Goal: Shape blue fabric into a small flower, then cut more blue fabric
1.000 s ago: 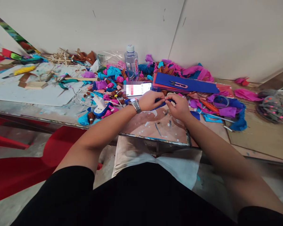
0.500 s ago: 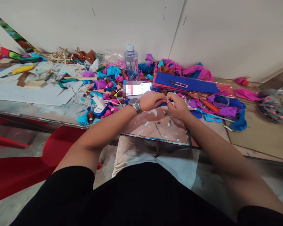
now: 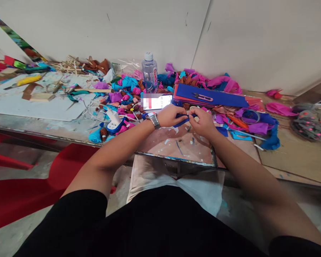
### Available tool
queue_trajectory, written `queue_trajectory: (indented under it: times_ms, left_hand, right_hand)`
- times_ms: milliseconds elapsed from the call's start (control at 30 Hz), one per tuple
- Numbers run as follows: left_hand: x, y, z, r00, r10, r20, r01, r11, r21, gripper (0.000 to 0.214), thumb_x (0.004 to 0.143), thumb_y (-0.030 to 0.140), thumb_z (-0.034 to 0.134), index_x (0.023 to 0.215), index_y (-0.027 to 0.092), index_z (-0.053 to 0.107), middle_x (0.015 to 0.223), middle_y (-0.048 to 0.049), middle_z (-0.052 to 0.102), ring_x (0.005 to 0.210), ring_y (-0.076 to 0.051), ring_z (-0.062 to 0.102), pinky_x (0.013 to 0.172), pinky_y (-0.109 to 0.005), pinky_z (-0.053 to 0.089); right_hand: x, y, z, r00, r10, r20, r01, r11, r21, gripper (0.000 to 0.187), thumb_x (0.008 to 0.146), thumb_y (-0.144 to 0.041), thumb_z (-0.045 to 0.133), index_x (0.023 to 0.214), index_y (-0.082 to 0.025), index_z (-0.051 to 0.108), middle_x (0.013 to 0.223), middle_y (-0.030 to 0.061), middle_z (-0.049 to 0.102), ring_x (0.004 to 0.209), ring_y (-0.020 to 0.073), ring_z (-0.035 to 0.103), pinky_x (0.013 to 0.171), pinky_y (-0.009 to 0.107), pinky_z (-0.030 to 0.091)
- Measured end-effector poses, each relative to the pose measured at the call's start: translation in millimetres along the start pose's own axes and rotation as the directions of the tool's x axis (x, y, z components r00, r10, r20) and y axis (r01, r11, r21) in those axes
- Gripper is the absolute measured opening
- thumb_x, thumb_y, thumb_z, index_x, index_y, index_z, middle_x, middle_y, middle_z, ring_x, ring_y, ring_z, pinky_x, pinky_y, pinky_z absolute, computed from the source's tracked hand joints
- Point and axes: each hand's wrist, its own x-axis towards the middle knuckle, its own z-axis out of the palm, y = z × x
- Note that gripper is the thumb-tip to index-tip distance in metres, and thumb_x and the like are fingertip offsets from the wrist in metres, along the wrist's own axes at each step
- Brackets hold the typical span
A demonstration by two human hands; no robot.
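Note:
My left hand (image 3: pixel 169 116), with a watch at its wrist, and my right hand (image 3: pixel 203 123) meet above the front part of the table. Both are closed in a pinch on a small dark blue piece of crepe paper (image 3: pixel 181 123). Part of it shows below the left fingers, and the rest is hidden by them. Just beyond the hands lies a lit phone (image 3: pixel 160 101). Behind the right hand, pink thread snips (image 3: pixel 202 97) rest on a stack of blue and red paper sheets (image 3: pixel 222 97).
Crumpled coloured paper pieces (image 3: pixel 128 81) surround a water bottle (image 3: pixel 149 73). A power strip (image 3: pixel 115 125) with white cables sits left. Pliers (image 3: pixel 76 93) and a yellow-handled cutter (image 3: pixel 29 80) lie further left. A tape roll (image 3: pixel 250 116) is right; a red chair (image 3: pixel 66 164) stands below.
The fingertips have shifted slightly, and more of the blue paper shows between and below them. My view has tilted a little. The surrounding things stay in place.

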Motion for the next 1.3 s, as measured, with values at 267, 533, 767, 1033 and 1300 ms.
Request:
queue_trajectory:
  times_ms: [267, 533, 767, 1033, 1300]
  left_hand:
    - [1, -2, -10.3, 0.996, -0.052, 0.073, 0.064, 0.984, -0.169, 0.040, 0.099, 0.046, 0.057, 0.086, 0.016, 0.080, 0.075, -0.0030, 0.076, 0.063, -0.013, 0.062, 0.064, -0.025, 0.040]
    - [4, -4, -8.4, 0.990, -0.084, 0.114, 0.104, 0.978, -0.180, 0.039, 0.094, 0.048, 0.061, 0.084, 0.015, 0.079, 0.068, -0.0008, 0.069, 0.063, -0.013, 0.054, 0.061, -0.027, 0.035]
    - [5, -6, -10.6, 0.974, -0.152, 0.169, 0.196, 0.939, -0.284, 0.038, 0.090, 0.048, 0.064, 0.085, 0.013, 0.079, 0.068, 0.0002, 0.067, 0.061, -0.012, 0.052, 0.061, -0.026, 0.036]
    - [7, -5, -11.0, 0.928, -0.273, 0.254, 0.361, 0.829, -0.427, 0.031, 0.081, 0.037, 0.067, 0.091, 0.012, 0.082, 0.071, -0.0005, 0.070, 0.062, -0.011, 0.053, 0.060, -0.024, 0.040]
    - [7, 2, -17.6, 0.896, -0.344, 0.283, 0.444, 0.715, -0.539, 0.024, 0.075, 0.029, 0.069, 0.086, 0.013, 0.083, 0.072, -0.0026, 0.071, 0.063, -0.011, 0.058, 0.062, -0.024, 0.043]
  right_hand:
    - [-1, 0, -1, 0.994, 0.091, -0.059, -0.087, 0.994, 0.061, 0.009, 0.092, -0.029, 0.060, 0.092, -0.023, 0.067, 0.093, 0.0067, 0.078, 0.086, 0.0258, 0.071, 0.082, 0.040, 0.054]
    - [-1, 1, -4, 0.999, -0.039, -0.024, 0.041, 0.997, 0.061, 0.020, 0.094, -0.034, 0.065, 0.101, -0.023, 0.080, 0.100, 0.0071, 0.083, 0.093, 0.0273, 0.077, 0.086, 0.043, 0.058]
    - [-1, 0, -4, 0.999, -0.016, -0.049, 0.018, 0.999, 0.041, 0.020, 0.098, -0.037, 0.067, 0.100, -0.025, 0.082, 0.097, 0.0054, 0.084, 0.090, 0.0274, 0.078, 0.083, 0.043, 0.059]
    - [-2, -1, -5, 0.991, -0.107, -0.076, 0.111, 0.992, 0.052, 0.018, 0.099, -0.038, 0.069, 0.103, -0.029, 0.084, 0.098, 0.0038, 0.085, 0.091, 0.0257, 0.079, 0.085, 0.043, 0.060]
    - [-1, -2, -4, 0.975, -0.196, -0.107, 0.205, 0.975, 0.086, 0.016, 0.099, -0.036, 0.071, 0.102, -0.030, 0.085, 0.099, 0.0034, 0.086, 0.093, 0.0237, 0.080, 0.088, 0.041, 0.061]
